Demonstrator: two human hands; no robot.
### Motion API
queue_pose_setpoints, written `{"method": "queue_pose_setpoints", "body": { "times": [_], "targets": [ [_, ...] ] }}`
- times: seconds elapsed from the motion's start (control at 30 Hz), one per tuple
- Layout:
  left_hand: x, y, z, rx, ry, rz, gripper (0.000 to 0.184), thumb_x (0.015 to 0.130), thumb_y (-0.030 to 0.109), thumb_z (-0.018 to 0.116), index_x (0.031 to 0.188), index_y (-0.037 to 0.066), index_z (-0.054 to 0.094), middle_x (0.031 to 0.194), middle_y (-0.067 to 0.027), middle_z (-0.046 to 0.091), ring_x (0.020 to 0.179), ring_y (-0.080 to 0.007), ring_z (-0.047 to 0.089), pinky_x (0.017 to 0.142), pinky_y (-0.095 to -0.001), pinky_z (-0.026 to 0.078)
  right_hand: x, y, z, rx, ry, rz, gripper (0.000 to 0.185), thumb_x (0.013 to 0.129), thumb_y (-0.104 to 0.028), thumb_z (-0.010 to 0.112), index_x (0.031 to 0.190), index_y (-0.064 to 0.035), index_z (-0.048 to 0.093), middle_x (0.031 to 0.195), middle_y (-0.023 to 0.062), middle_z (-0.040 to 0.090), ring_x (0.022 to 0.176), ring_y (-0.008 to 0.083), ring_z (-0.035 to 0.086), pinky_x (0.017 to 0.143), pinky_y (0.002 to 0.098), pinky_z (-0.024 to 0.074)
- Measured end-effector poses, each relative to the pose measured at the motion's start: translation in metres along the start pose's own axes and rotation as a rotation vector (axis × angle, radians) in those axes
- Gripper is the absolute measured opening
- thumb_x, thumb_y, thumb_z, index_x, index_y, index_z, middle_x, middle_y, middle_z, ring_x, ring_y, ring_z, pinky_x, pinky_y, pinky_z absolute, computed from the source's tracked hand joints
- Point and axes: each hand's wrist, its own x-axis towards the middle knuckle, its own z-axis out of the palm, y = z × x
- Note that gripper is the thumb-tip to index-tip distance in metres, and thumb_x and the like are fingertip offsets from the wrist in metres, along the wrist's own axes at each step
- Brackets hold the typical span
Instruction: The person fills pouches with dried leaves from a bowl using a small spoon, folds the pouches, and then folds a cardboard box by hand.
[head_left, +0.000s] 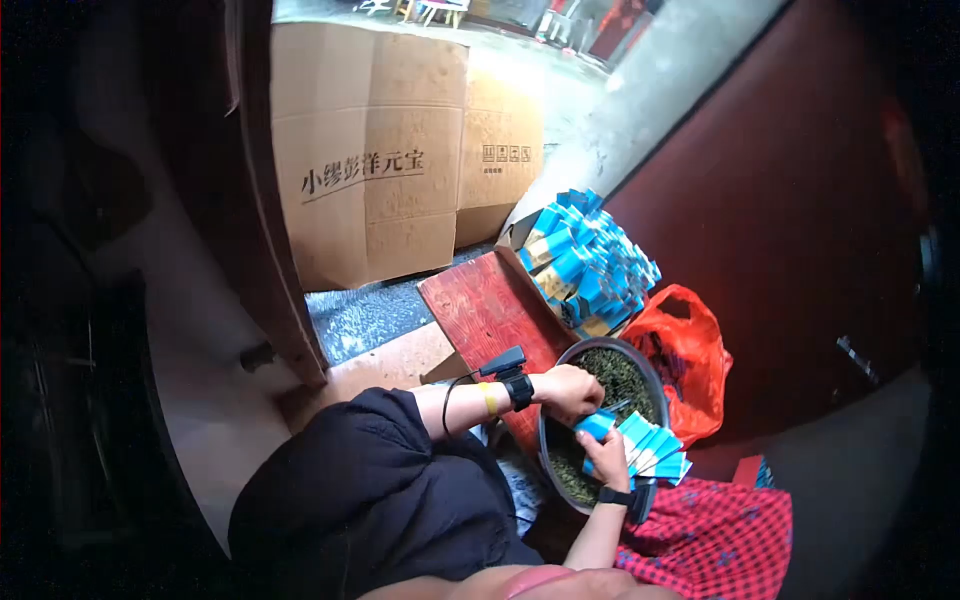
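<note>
A grey basin [543, 455] holds dark green dried leaves [622, 378] that look like loose tea or herbs. Over its near side, my left hand [572, 390] is closed, fingers pressed together; what they hold is hidden. A thin grey piece [618, 406] shows just right of those fingers, and I cannot tell if it is in them. Lower down, my right hand [607, 460] grips a small blue packet [596, 424] close to the left hand. Several blue-and-white packets [652, 446] fan out beside it over the basin's right rim.
Behind the basin, a cardboard box [530, 285] is heaped with blue packets [590, 255] beside a red wooden board [490, 305]. An orange plastic bag [700, 370] touches the basin's right. A large cardboard sheet [370, 150] stands at the back. Red checked cloth [720, 530] lies at lower right.
</note>
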Motion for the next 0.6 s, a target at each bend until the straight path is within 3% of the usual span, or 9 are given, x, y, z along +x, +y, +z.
{"method": "queue_pose_setpoints", "body": {
  "times": [0.03, 0.07, 0.17, 0.27, 0.4, 0.43, 0.53, 0.6],
  "targets": [
    [-0.001, 0.003, -0.002, 0.027, 0.003, 0.004, 0.023, 0.081, 0.031, 0.057, 0.089, 0.013, 0.068, 0.078, -0.0133, 0.067, 0.074, -0.0331, 0.066, 0.067, -0.0442, 0.051, 0.002, 0.0, 0.004, 0.018, 0.037, -0.035, 0.012, 0.081, -0.011, 0.073, 0.086, -0.0085, 0.062, 0.072, -0.0073, 0.056, 0.057, 0.0032, 0.047, 0.052, 0.022, 0.0383],
    [-0.002, 0.004, -0.005, 0.012, 0.003, 0.002, 0.023, 0.081, 0.031, 0.057, 0.09, 0.012, 0.068, 0.079, -0.0132, 0.067, 0.075, -0.0333, 0.065, 0.067, -0.0442, 0.051, 0.001, -0.001, 0.005, 0.013, 0.065, -0.066, 0.016, 0.08, -0.01, 0.074, 0.087, -0.0085, 0.061, 0.071, -0.0069, 0.057, 0.057, 0.0027, 0.047, 0.051, 0.0211, 0.0383],
    [-0.005, 0.01, -0.014, -0.042, -0.008, -0.033, 0.024, 0.082, 0.031, 0.057, 0.092, 0.011, 0.068, 0.082, -0.0131, 0.068, 0.078, -0.033, 0.065, 0.07, -0.044, 0.05, -0.001, -0.015, 0.008, -0.074, 0.144, -0.195, 0.019, 0.081, -0.011, 0.073, 0.093, -0.0041, 0.061, 0.079, -0.0027, 0.061, 0.067, 0.0068, 0.054, 0.062, 0.0244, 0.0458],
    [-0.001, 0.007, -0.011, -0.17, 0.04, -0.017, 0.025, 0.083, 0.03, 0.055, 0.093, 0.012, 0.068, 0.085, -0.0126, 0.068, 0.083, -0.0313, 0.066, 0.072, -0.043, 0.05, -0.001, -0.017, 0.01, -0.065, 0.224, -0.259, 0.021, 0.081, -0.012, 0.073, 0.095, -0.0022, 0.061, 0.082, -0.001, 0.062, 0.072, 0.0084, 0.055, 0.067, 0.0254, 0.047],
    [-0.005, 0.014, -0.016, -0.193, 0.044, -0.063, 0.023, 0.082, 0.027, 0.054, 0.093, 0.012, 0.068, 0.084, -0.012, 0.068, 0.082, -0.0303, 0.066, 0.072, -0.043, 0.05, -0.002, -0.02, 0.008, -0.122, 0.366, -0.288, 0.02, 0.087, -0.022, 0.068, 0.092, -0.0026, 0.063, 0.078, -0.0001, 0.062, 0.071, 0.0077, 0.053, 0.065, 0.0252, 0.045],
    [-0.006, 0.014, -0.016, -0.191, 0.042, -0.073, 0.023, 0.082, 0.027, 0.054, 0.093, 0.012, 0.068, 0.084, -0.012, 0.068, 0.082, -0.0303, 0.066, 0.072, -0.043, 0.05, 0.001, -0.014, 0.004, -0.121, 0.416, -0.331, 0.024, 0.091, -0.024, 0.064, 0.078, -0.0045, 0.059, 0.07, -0.002, 0.056, 0.063, 0.0064, 0.047, 0.057, 0.0245, 0.0397],
    [-0.005, 0.01, -0.012, -0.133, 0.094, -0.048, 0.022, 0.082, 0.026, 0.054, 0.092, 0.012, 0.068, 0.081, -0.0116, 0.068, 0.079, -0.031, 0.066, 0.07, -0.0438, 0.05, 0.007, 0.001, -0.007, -0.082, 0.46, -0.377, 0.042, 0.093, -0.022, 0.06, 0.061, -0.0095, 0.038, 0.061, -0.0052, 0.04, 0.057, 0.0041, 0.035, 0.051, 0.0222, 0.0275],
    [-0.004, 0.008, -0.009, -0.131, 0.158, -0.027, 0.021, 0.083, 0.025, 0.054, 0.09, 0.01, 0.067, 0.079, -0.0132, 0.067, 0.077, -0.0325, 0.066, 0.07, -0.0448, 0.05, 0.008, 0.004, -0.01, -0.067, 0.498, -0.376, 0.026, 0.093, -0.021, 0.061, 0.075, -0.0048, 0.051, 0.077, -0.0003, 0.052, 0.065, 0.0058, 0.043, 0.058, 0.0217, 0.0361]
  ]
}}
